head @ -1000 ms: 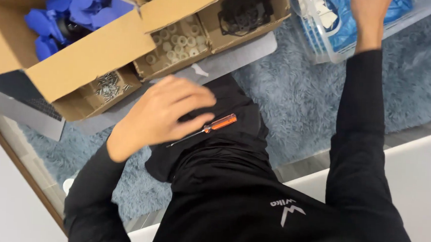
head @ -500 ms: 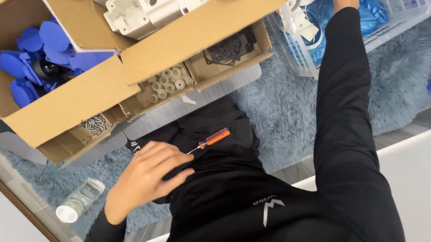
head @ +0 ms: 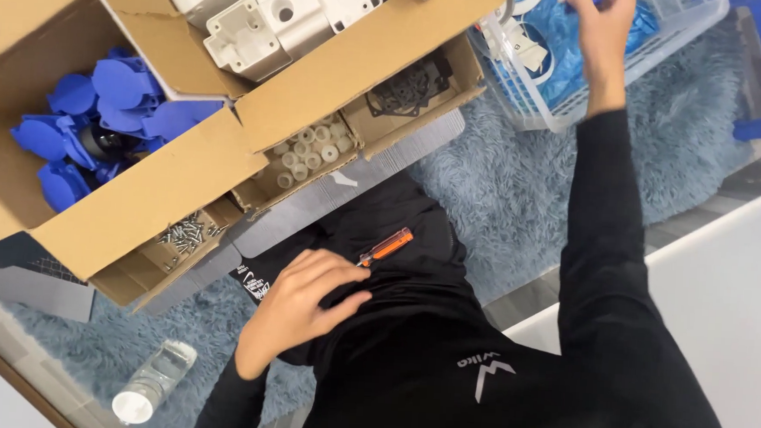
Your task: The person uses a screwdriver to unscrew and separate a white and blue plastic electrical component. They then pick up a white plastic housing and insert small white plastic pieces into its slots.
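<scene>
Orange-handled small screwdriver lies loose on the black-clothed lap, just beside the fingertips of the open left hand. It may slide off. The right hand reaches into the white plastic basket; its grip I cannot tell.

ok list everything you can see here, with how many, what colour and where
cardboard box: one, brown, left, open
blue plastic parts: many, inside the box at left
white housings: several, top compartment
pale round caps: many, small middle tray
black rings: a pile, tray right of the caps
screws: a pile, silver, lower-left tray
basket: one, white, top right, blue items inside
rug: one, grey-blue, shaggy, underneath
bottle: one, clear, lying bottom left
screwdriver: one, orange handle, on the lap
left hand: on the lap, by the screwdriver
right hand: reaching into the basket
</scene>
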